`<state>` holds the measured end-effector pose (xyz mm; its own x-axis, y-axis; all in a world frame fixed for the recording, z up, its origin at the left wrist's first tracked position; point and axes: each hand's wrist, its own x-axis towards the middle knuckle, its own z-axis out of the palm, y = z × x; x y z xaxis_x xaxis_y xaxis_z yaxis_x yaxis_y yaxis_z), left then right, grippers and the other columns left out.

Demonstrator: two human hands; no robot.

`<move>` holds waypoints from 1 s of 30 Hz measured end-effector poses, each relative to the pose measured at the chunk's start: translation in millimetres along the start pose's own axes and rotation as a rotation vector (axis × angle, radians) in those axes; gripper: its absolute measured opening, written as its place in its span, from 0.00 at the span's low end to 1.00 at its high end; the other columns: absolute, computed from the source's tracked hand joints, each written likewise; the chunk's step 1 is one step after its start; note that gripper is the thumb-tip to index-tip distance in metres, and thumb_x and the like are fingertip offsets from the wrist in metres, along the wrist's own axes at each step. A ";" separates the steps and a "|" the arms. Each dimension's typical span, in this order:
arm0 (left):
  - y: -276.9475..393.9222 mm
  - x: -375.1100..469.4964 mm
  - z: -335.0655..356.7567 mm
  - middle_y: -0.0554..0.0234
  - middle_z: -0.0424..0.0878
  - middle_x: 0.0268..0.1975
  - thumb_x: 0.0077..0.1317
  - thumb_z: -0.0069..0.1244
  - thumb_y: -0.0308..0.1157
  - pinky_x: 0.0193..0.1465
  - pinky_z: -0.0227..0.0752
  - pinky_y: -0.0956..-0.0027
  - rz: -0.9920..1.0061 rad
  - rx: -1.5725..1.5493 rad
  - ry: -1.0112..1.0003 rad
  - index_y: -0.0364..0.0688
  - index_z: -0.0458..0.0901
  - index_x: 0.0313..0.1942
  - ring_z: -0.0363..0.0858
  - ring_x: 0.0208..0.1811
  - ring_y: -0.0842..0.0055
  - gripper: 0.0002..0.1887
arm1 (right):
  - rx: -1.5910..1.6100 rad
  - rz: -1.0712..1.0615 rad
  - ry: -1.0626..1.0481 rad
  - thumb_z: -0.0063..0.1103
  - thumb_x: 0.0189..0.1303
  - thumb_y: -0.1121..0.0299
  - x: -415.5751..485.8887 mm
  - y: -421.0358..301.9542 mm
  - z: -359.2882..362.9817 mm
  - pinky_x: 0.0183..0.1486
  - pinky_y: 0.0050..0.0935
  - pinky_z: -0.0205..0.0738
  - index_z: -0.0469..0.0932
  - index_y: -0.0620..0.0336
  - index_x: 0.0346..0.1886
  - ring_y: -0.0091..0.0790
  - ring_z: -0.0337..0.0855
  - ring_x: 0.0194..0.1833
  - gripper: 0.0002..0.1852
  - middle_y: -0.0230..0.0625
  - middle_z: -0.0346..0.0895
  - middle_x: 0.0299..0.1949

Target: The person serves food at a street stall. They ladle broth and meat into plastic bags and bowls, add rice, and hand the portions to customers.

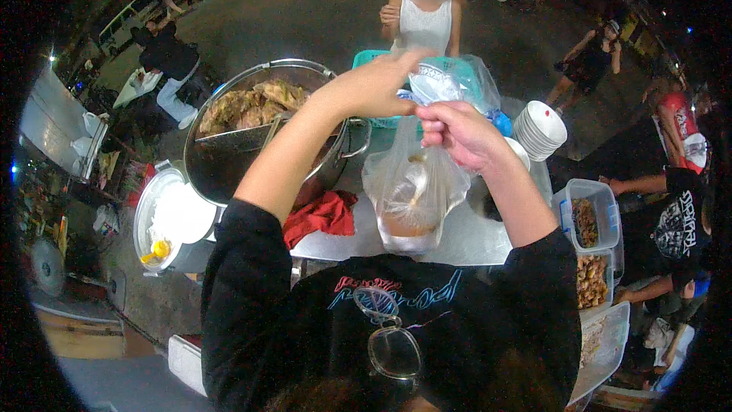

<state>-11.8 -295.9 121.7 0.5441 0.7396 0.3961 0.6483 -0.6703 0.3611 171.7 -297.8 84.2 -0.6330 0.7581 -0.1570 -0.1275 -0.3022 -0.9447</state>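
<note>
A clear plastic bag (409, 194) hangs upright in front of me above the metal counter. Inside it are brown liquid and a smaller knotted clear bag. My right hand (457, 134) has its fingers curled around the gathered neck of the outer bag. Reaching over from the left, my left hand (380, 88) has its fingers stretched forward and slightly blurred. Its thumb meets the right fingertips at the bag's neck; whether it pinches anything there is unclear. Just beyond both hands lies a clear bag of white-and-blue patterned items (437, 86), beside a turquoise plastic basket (366, 58).
Left of the bag stands a large divided metal pot (197, 180) with cooked meat (251, 106). A red cloth (323, 217) lies beside it, near a rice container (177, 214). Stacked white bowls (537, 131) and plastic food tubs (592, 214) stand right. A masked person (426, 17) faces me.
</note>
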 end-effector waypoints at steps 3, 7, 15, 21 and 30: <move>10.6 -28.7 -33.1 0.47 0.67 0.57 0.48 0.59 0.26 0.59 0.64 0.63 0.023 0.076 0.232 0.41 0.57 0.62 0.70 0.56 0.60 0.40 | -0.084 -0.086 -0.103 0.52 0.61 0.66 9.0 -42.6 19.0 0.27 0.23 0.64 0.76 0.65 0.35 0.17 0.62 0.19 0.10 0.20 0.63 0.18; 40.3 -107.0 -67.2 0.45 0.70 0.56 0.47 0.61 0.31 0.57 0.64 0.62 -0.280 0.141 0.445 0.42 0.59 0.62 0.69 0.58 0.58 0.41 | -0.031 -0.164 0.055 0.50 0.61 0.67 42.9 -113.8 11.0 0.25 0.22 0.60 0.74 0.64 0.39 0.14 0.50 0.13 0.10 0.17 0.55 0.16; 69.5 -269.9 -66.8 0.56 0.80 0.38 0.44 0.58 0.19 0.43 0.71 0.67 -0.692 0.178 0.269 0.42 0.62 0.60 0.78 0.38 0.67 0.40 | -0.167 -0.333 0.195 0.52 0.57 0.70 158.2 -159.1 -16.3 0.23 0.27 0.60 0.77 0.63 0.30 0.18 0.52 0.12 0.07 0.23 0.62 0.16; 88.6 -352.4 -7.7 0.63 0.79 0.37 0.61 0.43 0.32 0.41 0.69 0.75 -1.413 -0.697 0.301 0.38 0.73 0.51 0.76 0.36 0.77 0.18 | -0.112 -0.238 0.272 0.53 0.54 0.75 249.3 -165.5 -71.3 0.15 0.24 0.54 0.77 0.64 0.28 0.21 0.57 0.14 0.04 0.29 0.64 0.18; 84.6 -408.2 59.2 0.48 0.80 0.45 0.52 0.58 0.40 0.49 0.70 0.62 -1.739 -0.272 -0.023 0.36 0.72 0.51 0.78 0.47 0.59 0.28 | 0.071 -0.151 0.357 0.45 0.57 0.74 335.8 -169.4 -128.1 0.14 0.22 0.49 0.65 0.58 0.25 0.20 0.50 0.12 0.05 0.26 0.56 0.15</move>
<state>-147.5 -650.9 -59.3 -0.6108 0.5425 -0.5767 0.3345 0.8370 0.4330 78.5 82.0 154.6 -0.2993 0.9466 -0.1200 -0.2589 -0.2016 -0.9446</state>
